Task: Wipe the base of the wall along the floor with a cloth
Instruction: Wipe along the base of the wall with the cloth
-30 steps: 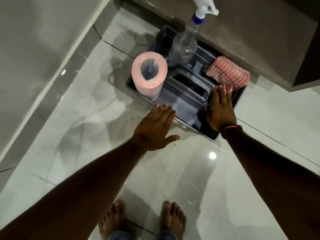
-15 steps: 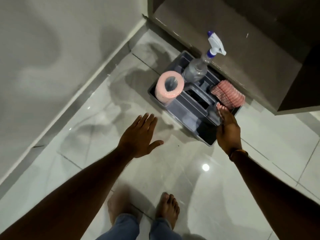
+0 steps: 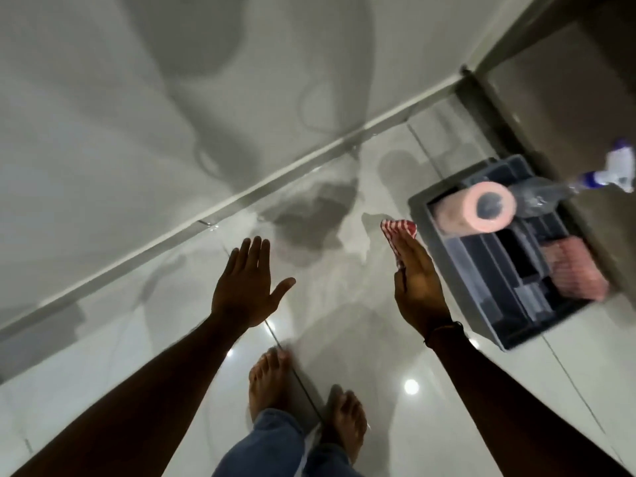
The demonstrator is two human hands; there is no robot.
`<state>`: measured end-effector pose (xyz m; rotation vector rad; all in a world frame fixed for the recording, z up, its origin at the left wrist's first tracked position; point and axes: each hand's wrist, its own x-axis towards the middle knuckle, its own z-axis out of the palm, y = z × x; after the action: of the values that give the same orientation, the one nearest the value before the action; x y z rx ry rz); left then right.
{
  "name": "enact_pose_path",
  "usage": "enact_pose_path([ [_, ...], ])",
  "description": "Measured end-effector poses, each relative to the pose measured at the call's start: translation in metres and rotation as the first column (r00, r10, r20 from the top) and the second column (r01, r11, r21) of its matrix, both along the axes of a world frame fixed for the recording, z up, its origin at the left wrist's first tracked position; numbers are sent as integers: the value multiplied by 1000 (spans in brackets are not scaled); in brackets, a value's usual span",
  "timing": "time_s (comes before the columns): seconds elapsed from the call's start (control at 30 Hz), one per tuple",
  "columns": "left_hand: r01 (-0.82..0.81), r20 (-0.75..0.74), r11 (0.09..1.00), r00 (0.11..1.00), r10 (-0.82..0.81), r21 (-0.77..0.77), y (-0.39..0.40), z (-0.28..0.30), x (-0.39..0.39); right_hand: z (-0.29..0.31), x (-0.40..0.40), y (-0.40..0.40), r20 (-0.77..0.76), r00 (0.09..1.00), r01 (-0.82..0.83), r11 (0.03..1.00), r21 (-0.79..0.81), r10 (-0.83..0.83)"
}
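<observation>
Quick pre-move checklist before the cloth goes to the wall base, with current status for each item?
1. Cloth in right hand: ok, red checked cloth held by the fingers.
2. Left hand free: ok, open and holding nothing.
3. Wall base in view and unobstructed: ok.
4. Cloth touching the wall base: not ok, apart from it.
5. Cloth damp: cannot tell.
6. Caddy clear of the path: ok, off to the right.

Bare floor (image 3: 144,339) before wall base (image 3: 220,206); caddy (image 3: 516,339) rightward

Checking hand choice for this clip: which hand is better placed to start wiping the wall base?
Right. The right hand already holds the checked cloth; the left hand is open and empty, though nearer the wall base.
</observation>
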<state>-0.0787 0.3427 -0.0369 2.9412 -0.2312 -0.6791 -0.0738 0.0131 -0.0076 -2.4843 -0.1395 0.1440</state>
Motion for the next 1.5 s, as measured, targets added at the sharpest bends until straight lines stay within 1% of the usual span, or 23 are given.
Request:
enact_pose_path([
  [0.1, -101, 13, 995, 995, 101, -6, 23, -43, -6, -54, 41, 28, 64, 989, -131, 989, -61, 135],
  [0.2, -153, 21, 988, 988, 153, -24, 34, -97, -13, -116, 78, 56, 52, 972, -223, 967, -120, 230],
  [0.3, -159, 35, 987, 987, 159, -23, 34, -143, -15, -165, 95, 75, -6, 954, -297, 941, -164, 300],
  [0.4, -135, 78, 991, 988, 134, 13, 33, -176, -5, -196, 92, 80, -10, 915, -387, 872, -299, 403],
  [0.5, -130, 134, 991, 983, 125, 25, 35, -189, 2, -203, 88, 80, -87, 928, -372, 886, -276, 363],
  [0.6, -145, 169, 989, 975, 142, 7, 32, -193, 4, -206, 95, 80, -102, 938, -346, 897, -275, 330],
  [0.67, -157, 189, 988, 970, 156, -12, 30, -195, 6, -207, 103, 82, -75, 943, -331, 900, -284, 323],
  [0.77, -165, 200, 986, 965, 168, -30, 29, -196, 11, -209, 108, 82, 6, 948, -302, 903, -307, 319],
  [0.87, -155, 204, 987, 966, 160, -41, 32, -196, 15, -218, 129, 63, 57, 955, -257, 907, -333, 291],
  [0.97, -161, 189, 987, 968, 163, -27, 34, -198, 17, -225, 170, 22, 152, 971, -131, 940, -316, 186],
  [1.0, -163, 186, 986, 969, 164, -22, 34, -198, 17, -227, 187, 6, 154, 978, -87, 941, -326, 144],
  [1.03, -163, 187, 986, 969, 164, -20, 35, -199, 18, -228, 204, -8, 148, 984, -41, 942, -334, 95],
  [1.13, -157, 199, 988, 968, 156, -12, 35, -200, 18, -222, 259, -36, 57, 997, 71, 950, -303, -57],
  [1.23, -170, 194, 985, 967, 166, 2, 34, -203, 18, -209, 292, -43, 1, 993, 112, 965, -237, -115],
  [1.33, -173, 188, 985, 967, 170, -1, 35, -204, 17, -208, 299, -41, 13, 997, 77, 983, -164, -75],
  [1.37, -171, 191, 985, 967, 169, -4, 35, -203, 17, -213, 297, -39, 41, 999, 35, 986, -162, -28],
  [1.43, -170, 198, 985, 966, 169, -8, 34, -201, 17, -225, 290, -30, 45, 998, -32, 981, -190, 41],
  [1.47, -169, 200, 986, 966, 167, -6, 34, -200, 17, -225, 284, -20, 39, 998, -34, 981, -190, 42],
  [1.5, -165, 200, 986, 966, 163, -6, 33, -199, 18, -228, 276, -9, 65, 996, -43, 978, -202, 58],
])
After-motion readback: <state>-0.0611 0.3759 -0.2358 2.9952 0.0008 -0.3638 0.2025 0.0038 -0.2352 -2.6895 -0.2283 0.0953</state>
